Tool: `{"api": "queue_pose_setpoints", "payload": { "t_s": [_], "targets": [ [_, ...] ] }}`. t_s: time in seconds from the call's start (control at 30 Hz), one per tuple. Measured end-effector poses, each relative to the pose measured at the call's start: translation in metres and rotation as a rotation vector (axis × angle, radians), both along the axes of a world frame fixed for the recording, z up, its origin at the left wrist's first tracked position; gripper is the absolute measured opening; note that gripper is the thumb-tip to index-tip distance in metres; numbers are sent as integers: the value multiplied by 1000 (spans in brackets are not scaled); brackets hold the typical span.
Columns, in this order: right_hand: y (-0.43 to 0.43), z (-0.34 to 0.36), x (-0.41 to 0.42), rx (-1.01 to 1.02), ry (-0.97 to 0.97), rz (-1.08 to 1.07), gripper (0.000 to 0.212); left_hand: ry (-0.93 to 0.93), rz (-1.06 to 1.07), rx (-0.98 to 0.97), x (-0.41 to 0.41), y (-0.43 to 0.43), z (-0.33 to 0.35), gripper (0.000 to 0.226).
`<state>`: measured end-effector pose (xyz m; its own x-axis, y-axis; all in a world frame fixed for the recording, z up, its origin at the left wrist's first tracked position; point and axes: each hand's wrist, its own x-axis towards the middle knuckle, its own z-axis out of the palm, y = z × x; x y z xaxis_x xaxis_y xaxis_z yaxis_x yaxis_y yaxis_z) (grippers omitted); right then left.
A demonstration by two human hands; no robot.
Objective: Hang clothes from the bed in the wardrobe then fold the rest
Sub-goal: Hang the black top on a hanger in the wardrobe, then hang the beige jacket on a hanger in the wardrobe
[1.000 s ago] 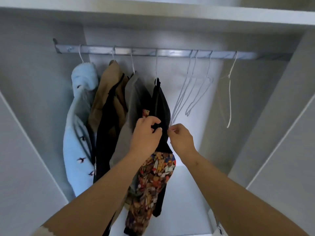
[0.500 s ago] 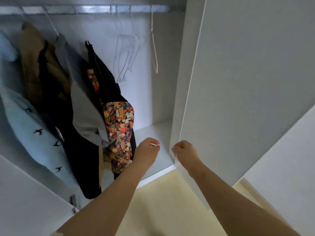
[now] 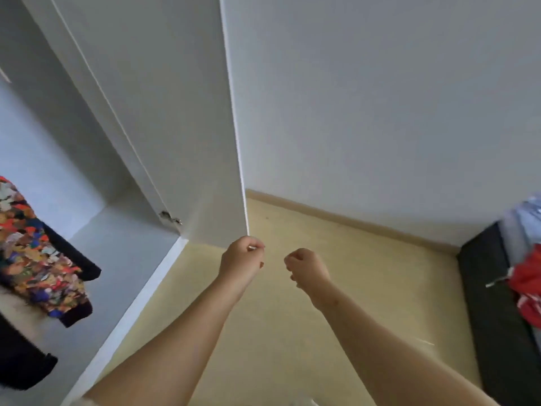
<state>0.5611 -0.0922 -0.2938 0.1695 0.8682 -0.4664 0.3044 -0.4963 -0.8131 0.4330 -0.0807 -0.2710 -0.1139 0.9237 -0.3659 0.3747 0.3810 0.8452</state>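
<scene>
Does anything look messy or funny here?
Yes: a red garment and a pale blue garment lie crumpled in a heap on the dark bed at the right edge, unfolded. Nothing else stands out.

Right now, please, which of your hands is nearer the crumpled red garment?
Right. The right hand sits left of the crumpled red garment, apart from it; the left hand is farther left, by the white wardrobe door's corner.

Both forearms bare, reaching fwd and converging. L hand (image 3: 243,260) in a loose fist, back up, thumb tucked against curled fingers; small pale glint at the fingertips, can't tell what. R hand (image 3: 307,268) just right of L, not touching, approx. level with it, also fisted, knuckles fwd, wrist straight, holding nothing.
</scene>
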Motion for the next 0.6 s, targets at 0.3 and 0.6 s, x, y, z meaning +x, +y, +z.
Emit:
{"api": "queue_pose_setpoints", "payload": {
  "t_s": [0.3,0.6],
  "targets": [
    [-159,-1,245,-9,-99,-435,12,-28,-496,2,266,-98,-8,21],
    [-343,-17,465,-75,-110,-825,16,-91,-860,-81,502,-239,-19,21]
  ]
}}
